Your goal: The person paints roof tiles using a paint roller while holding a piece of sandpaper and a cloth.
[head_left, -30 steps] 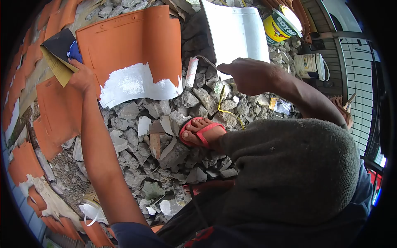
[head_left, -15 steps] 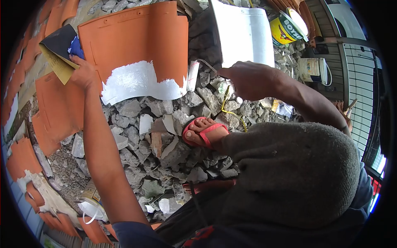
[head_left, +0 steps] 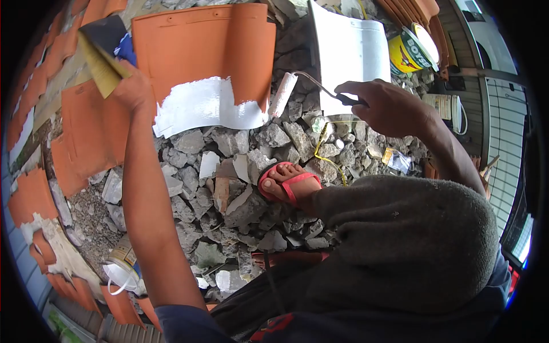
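My right hand [head_left: 390,107] grips the dark handle of a paint roller [head_left: 283,95], forefinger stretched along it. The white, pink-tinged roller sleeve is beside the right edge of a curved orange roof tile [head_left: 201,50]; I cannot tell whether they touch. Wet white paint [head_left: 193,103] covers the tile's near part. My left hand [head_left: 134,88] is at the tile's left edge, its fingers closed around a folded sheet, black on one face and tan on the other, that looks like sandpaper [head_left: 98,60]. Something blue, perhaps cloth [head_left: 126,49], shows by its fingertips.
A white-painted tile [head_left: 351,54] lies right of the orange one. Paint pails [head_left: 410,50] stand at the right, another pail [head_left: 123,268] at lower left. Broken concrete [head_left: 246,206] covers the ground around my sandaled foot [head_left: 290,182]. Yellow strapping [head_left: 322,143] lies on the rubble.
The whole view has shifted, moving the tiles rightward in frame. My right hand has moved right, exposing the roller handle, and the roller leans more. The sandpaper in my left hand is bent differently.
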Tool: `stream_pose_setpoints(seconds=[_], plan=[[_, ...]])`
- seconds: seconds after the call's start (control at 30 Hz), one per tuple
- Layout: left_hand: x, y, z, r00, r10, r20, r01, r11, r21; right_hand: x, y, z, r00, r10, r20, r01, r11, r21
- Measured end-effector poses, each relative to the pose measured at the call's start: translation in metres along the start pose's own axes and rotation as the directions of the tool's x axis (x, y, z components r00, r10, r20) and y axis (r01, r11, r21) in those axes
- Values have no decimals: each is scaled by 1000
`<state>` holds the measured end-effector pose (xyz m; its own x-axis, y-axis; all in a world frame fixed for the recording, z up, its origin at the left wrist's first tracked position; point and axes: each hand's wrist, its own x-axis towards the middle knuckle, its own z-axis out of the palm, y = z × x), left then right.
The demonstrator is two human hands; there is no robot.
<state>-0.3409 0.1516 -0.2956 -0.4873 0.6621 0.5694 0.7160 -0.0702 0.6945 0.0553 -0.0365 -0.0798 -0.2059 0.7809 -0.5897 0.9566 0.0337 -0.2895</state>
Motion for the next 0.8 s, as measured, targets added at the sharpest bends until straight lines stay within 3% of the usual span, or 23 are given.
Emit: stream_pose_setpoints(seconds=[0.03, 0.07, 0.13, 0.2, 0.23, 0.27, 0.4, 0.43, 0.47, 0.5, 0.53, 0.6, 0.63, 0.67, 0.7, 0.73, 0.77, 0.8], plan=[[0, -8, 1, 999, -45, 19, 45, 999, 14, -1, -4, -3, 997, 67, 24, -69, 996, 59], [0, -16, 6, 998, 69, 11, -69, 998, -3, 0, -5, -3, 996, 71, 57, -76, 992, 99], [13, -23, -2, 982, 185, -24, -185, 983, 10, 0, 3, 20, 996, -67, -60, 75, 987, 143], [20, -6, -13, 985, 171, 19, -168, 980, -102, 0, 6, 33, 969, -200, -145, 224, 959, 171], [27, 6, -28, 987, 162, 3, -161, 984, -81, 0, -1, 28, 990, -119, -69, 130, 975, 180], [38, 16, -44, 996, -79, 39, 78, 997, 27, 4, 4, 28, 981, -169, -92, 181, 971, 153], [62, 24, -145, 905, -425, -3, 422, 898, 125, 18, 0, 16, 969, -214, -121, 225, 971, 83], [61, 27, -181, 816, -578, -29, 555, 768, 320, 26, -1, 17, 966, -219, -137, 232, 969, 84], [49, 20, -210, 933, -359, -12, 359, 929, 85, 38, 1, 21, 960, -247, -133, 253, 967, 28], [32, 16, -238, 991, -121, -54, 111, 982, -151, 52, 5, 27, 953, -274, -128, 273, 962, -28], [14, 29, -273, 980, -199, 7, 199, 976, -89, 64, 7, 33, 951, -282, -122, 281, 959, -31], [-23, 37, -334, 977, -187, 101, 182, 982, 52, 86, 1, 39, 927, -342, -156, 345, 939, -8], [-45, 39, -362, 968, -212, 137, 209, 977, 31, 93, -8, 37, 924, -351, -150, 353, 935, -10], [-78, 22, -405, 931, -273, 244, 219, 950, 224, 101, -20, 35, 946, -306, -106, 312, 949, 44], [-94, 56, -412, 888, -405, 216, 384, 913, 136, 109, -18, 35, 941, -324, -97, 331, 941, 74], [-102, 85, -423, 874, -348, 340, 294, 935, 201, 118, -16, 35, 936, -342, -87, 350, 931, 105], [-105, 112, -440, 748, -409, 522, 214, 894, 394, 126, -14, 35, 930, -359, -78, 367, 920, 136], [-102, 134, -438, 679, -454, 577, 271, 885, 377, 126, -15, 32, 923, -371, -101, 379, 922, 77]])
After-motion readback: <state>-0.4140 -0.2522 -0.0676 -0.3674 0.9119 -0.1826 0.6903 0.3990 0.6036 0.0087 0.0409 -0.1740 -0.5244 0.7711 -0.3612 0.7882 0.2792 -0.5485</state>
